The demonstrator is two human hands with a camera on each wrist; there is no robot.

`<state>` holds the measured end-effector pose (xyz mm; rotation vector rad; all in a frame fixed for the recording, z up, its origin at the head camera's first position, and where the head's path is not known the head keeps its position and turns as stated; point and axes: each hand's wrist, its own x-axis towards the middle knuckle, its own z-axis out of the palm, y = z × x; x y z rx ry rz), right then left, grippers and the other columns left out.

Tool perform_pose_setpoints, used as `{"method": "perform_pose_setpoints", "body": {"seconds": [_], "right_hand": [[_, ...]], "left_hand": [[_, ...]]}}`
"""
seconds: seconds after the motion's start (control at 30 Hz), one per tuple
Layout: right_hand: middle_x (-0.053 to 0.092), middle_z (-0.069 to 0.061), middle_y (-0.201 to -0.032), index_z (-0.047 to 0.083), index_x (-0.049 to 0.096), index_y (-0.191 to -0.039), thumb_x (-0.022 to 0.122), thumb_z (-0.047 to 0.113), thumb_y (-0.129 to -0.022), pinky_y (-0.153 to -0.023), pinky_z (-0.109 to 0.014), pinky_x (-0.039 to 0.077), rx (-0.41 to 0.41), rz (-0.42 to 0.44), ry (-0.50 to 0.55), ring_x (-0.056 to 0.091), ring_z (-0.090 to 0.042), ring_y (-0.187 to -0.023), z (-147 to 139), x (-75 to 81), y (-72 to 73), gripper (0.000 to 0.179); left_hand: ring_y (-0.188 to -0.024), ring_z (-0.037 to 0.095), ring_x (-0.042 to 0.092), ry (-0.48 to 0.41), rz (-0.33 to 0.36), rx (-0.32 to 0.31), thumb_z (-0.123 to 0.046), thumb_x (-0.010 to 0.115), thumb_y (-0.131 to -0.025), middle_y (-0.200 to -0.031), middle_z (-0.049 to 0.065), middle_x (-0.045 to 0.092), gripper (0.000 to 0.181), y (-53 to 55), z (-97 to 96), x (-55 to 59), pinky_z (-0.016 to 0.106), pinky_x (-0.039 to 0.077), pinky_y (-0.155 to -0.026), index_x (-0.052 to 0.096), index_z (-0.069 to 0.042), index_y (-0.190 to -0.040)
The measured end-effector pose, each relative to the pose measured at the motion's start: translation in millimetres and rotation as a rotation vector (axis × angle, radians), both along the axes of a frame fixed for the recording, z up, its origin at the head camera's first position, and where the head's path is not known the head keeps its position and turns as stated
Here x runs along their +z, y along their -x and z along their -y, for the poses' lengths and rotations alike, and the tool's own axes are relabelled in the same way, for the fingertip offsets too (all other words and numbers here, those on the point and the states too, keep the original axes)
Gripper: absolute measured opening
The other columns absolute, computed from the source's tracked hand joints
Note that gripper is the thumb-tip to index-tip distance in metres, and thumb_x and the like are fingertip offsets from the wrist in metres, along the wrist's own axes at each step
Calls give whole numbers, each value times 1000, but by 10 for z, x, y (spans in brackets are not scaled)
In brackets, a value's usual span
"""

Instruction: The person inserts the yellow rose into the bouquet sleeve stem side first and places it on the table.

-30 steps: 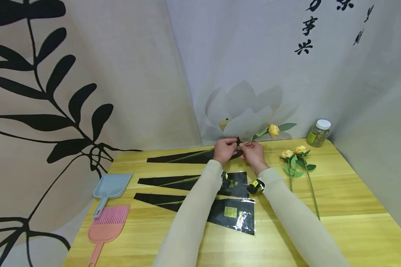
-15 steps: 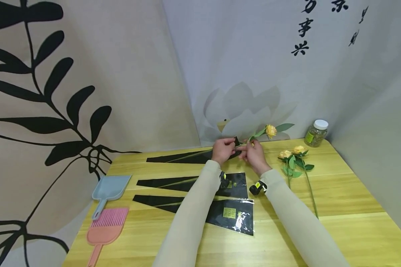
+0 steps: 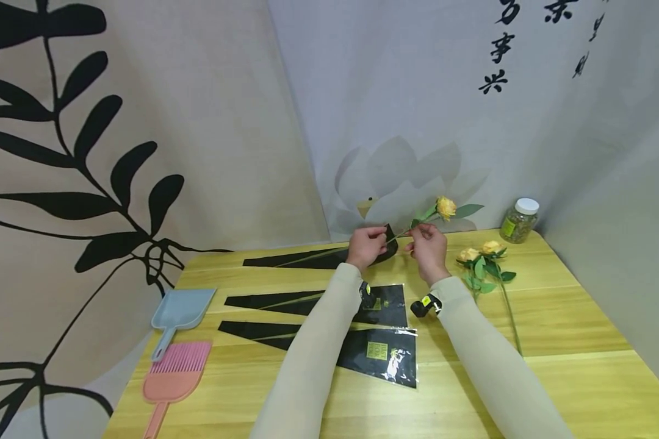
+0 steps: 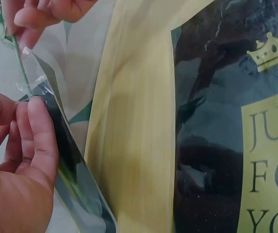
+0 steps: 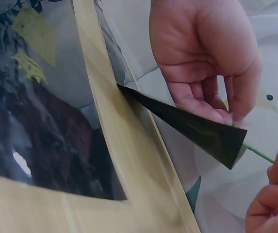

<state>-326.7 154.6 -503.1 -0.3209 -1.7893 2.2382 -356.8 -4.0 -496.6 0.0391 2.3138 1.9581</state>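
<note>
Space has grown between your hands: your right hand (image 3: 429, 251) has moved away from your left hand (image 3: 367, 247), toward the head of the yellow flower (image 3: 446, 208), and a bare length of stem (image 5: 259, 153) now shows between the two. Your left thumb and fingers are pinched together on the edge of the far black sleeve (image 3: 318, 262), right at its mouth. Your right fingers are curled in, their tips nipping the stem just below the leaves. The flower leans up out past the back edge of the table (image 3: 582, 366), and its stem runs down to the mouth of the sleeve and seems to enter it; how deep the tip lies, you cannot tell from these views. That higher hold probably leaves you more stem to feed in, so the flower looks only partly sleeved. Nearer you lie a middle sleeve (image 3: 387, 314) and a front sleeve (image 3: 357, 353), and two loose flowers (image 3: 492, 247) rest to the right, near the jar (image 3: 520, 221)
</note>
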Motion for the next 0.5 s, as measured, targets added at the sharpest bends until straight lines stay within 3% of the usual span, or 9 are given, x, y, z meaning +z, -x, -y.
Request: {"method": "perform_pose_setpoints", "body": {"seconds": [0.2, 0.5], "right_hand": [[76, -2, -92, 11, 58, -110, 62, 14, -106, -44, -20, 46, -19, -3, 3, 58, -5, -49, -16, 0, -8, 7], [73, 4, -86, 12, 57, -101, 69, 17, -103, -46, -21, 48, 37, 14, 2, 60, -8, -50, 30, 9, -16, 14]], "left_hand": [[-96, 17, 75, -20, -16, -15, -11, 65, -106, -122, 12, 76, 26, -28, -3, 34, 29, 66, -82, 77, -9, -129], [-87, 15, 74, -26, -47, -11, -9, 66, -105, -117, 13, 77, 26, -30, -18, 66, 28, 66, -81, 77, -7, -129]]}}
